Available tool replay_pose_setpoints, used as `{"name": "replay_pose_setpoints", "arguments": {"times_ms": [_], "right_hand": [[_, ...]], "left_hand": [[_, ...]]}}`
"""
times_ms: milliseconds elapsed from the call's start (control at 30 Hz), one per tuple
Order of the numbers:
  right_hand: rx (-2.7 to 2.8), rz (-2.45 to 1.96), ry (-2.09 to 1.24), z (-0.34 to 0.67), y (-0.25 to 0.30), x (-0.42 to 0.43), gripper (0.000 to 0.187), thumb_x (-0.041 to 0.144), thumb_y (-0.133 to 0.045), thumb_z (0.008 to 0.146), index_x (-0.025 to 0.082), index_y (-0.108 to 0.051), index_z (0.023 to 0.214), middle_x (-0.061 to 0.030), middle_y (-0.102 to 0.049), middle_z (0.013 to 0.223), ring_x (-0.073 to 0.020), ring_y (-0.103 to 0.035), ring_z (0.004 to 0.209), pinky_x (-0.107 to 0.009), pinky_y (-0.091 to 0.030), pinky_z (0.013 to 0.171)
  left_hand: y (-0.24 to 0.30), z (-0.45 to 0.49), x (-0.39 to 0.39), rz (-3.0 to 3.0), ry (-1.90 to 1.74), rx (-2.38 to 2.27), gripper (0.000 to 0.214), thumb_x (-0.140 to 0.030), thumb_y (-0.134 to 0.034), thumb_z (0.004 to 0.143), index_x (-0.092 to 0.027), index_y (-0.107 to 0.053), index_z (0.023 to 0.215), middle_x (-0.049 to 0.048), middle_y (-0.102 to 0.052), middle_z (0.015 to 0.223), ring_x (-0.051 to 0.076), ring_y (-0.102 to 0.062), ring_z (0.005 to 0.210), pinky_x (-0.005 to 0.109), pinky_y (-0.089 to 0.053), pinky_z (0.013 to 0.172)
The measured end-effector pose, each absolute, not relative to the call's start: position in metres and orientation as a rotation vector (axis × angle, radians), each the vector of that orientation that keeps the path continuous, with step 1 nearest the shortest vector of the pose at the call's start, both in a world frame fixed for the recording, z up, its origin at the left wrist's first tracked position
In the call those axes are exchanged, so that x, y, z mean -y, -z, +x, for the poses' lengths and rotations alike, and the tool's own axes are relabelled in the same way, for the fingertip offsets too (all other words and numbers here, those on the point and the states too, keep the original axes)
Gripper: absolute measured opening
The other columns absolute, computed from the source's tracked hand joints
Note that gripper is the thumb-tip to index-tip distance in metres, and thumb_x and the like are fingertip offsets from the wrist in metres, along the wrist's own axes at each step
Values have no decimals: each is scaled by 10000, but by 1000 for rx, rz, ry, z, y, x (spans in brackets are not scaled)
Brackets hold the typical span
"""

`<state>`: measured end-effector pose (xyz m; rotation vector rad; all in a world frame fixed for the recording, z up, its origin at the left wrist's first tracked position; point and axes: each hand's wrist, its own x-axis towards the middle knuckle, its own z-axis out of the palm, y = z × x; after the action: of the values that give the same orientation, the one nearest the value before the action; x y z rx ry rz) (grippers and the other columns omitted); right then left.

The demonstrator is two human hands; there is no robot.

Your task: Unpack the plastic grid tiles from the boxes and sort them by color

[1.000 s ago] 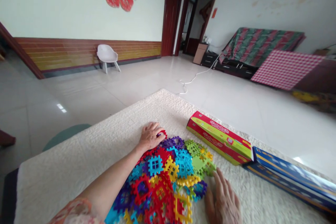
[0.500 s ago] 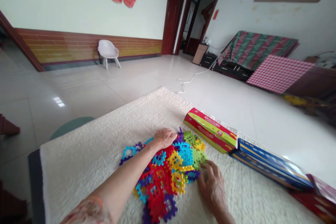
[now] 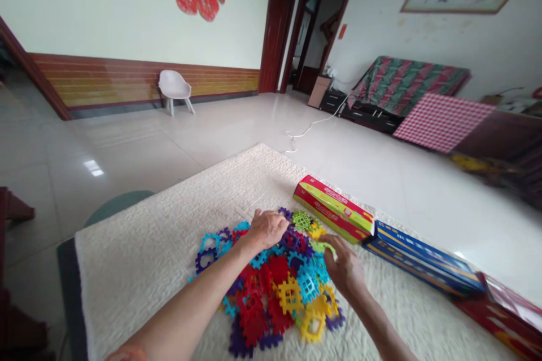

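A heap of interlocking plastic building tiles [image 3: 271,287] in red, blue, purple, yellow and green lies on the cream quilted cover [image 3: 139,271]. Over the heap's far side is my left hand [image 3: 267,229], its fingers curled down among purple and blue pieces. What those fingers hold, if anything, is hidden. My right hand [image 3: 346,266], at the heap's right edge, pinches a light green tile [image 3: 325,246] between thumb and fingers. Just below it sit light blue tiles [image 3: 308,284] and yellow tiles [image 3: 290,294].
A red and yellow-green box [image 3: 334,208], a blue box [image 3: 423,259] and a dark red box [image 3: 499,310] line the cover's right edge. Beyond lies a tiled floor with a white chair [image 3: 175,89] and a white cable [image 3: 313,123].
My right hand has moved up along the heap's right side and now grips a light green tile. Yellow and light blue tiles have shifted toward the lower right. My left hand stays near its place.
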<state>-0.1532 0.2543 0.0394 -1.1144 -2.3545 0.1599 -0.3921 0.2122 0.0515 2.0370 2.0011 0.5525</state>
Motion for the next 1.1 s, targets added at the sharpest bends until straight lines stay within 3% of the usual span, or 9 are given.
{"name": "replay_pose_setpoints", "arguments": {"times_ms": [100, 200, 333, 467, 700, 867, 967, 1100], "right_hand": [[2494, -1034, -196, -213, -35, -283, 307, 197, -488, 845, 191, -634, 1115, -92, -642, 1228, -203, -599, 1118, -338, -463, 939], [2583, -1060, -198, -255, -24, -304, 407, 244, -574, 825, 199, -590, 1229, -115, -544, 1371, -266, -512, 1225, -430, -408, 985], [2651, -1143, -206, -270, -8, -319, 442, 289, -606, 819, 199, -580, 1251, -135, -585, 1297, -303, -504, 1204, -494, -373, 974], [2687, -1217, -210, -254, 0, -324, 429, 316, -591, 803, 160, -618, 1202, -159, -626, 1159, -312, -576, 1096, -479, -404, 932], [2760, -1237, -266, -197, -8, -306, 441, 363, -531, 796, 164, -636, 1176, -126, -662, 1074, -241, -664, 956, -340, -494, 836], [2784, -1295, -272, -136, -11, -292, 426, 425, -514, 775, 190, -679, 1090, -111, -697, 983, -258, -698, 874, -366, -535, 791], [2798, -1316, -220, -100, -12, -292, 372, 452, -544, 750, 213, -709, 983, -120, -711, 932, -289, -702, 859, -415, -546, 805], [2738, -1208, -143, -116, -25, -278, 393, 398, -520, 786, 190, -684, 1076, -170, -663, 1158, -327, -654, 1060, -474, -516, 917]], "left_hand": [[-40, -436, -194, 1863, -559, -2187, 308, -334, -385, 939, -230, -674, 914, 77, -699, 1022, 245, -591, 1059, 439, -391, 941], [-23, -466, -165, 1680, -538, -2359, 316, -409, -447, 904, -251, -634, 1103, 103, -633, 1211, 297, -516, 1191, 472, -407, 941], [-6, -462, -136, 1559, -510, -2451, 403, -497, -452, 886, -264, -615, 1173, 127, -509, 1392, 361, -418, 1286, 537, -412, 950], [0, -431, -135, 1597, -640, -2406, 373, -446, -463, 891, -281, -598, 1197, 95, -529, 1366, 343, -414, 1290, 514, -410, 996], [4, -385, -145, 1609, -885, -2192, 419, -335, -490, 882, -179, -523, 1269, 147, -595, 1205, 288, -500, 1178, 449, -424, 1048], [7, -348, -149, 1680, -1020, -2069, 479, -238, -499, 862, -101, -466, 1320, 175, -579, 1247, 295, -509, 1210, 463, -441, 1043], [-5, -339, -150, 1752, -1059, -1929, 427, -228, -507, 864, -145, -518, 1282, 138, -620, 1197, 262, -567, 1142, 419, -475, 1006], [-27, -366, -146, 1832, -1095, -1957, 313, -225, -509, 876, -206, -581, 1179, 83, -647, 1165, 242, -585, 1108, 434, -474, 980]]}}
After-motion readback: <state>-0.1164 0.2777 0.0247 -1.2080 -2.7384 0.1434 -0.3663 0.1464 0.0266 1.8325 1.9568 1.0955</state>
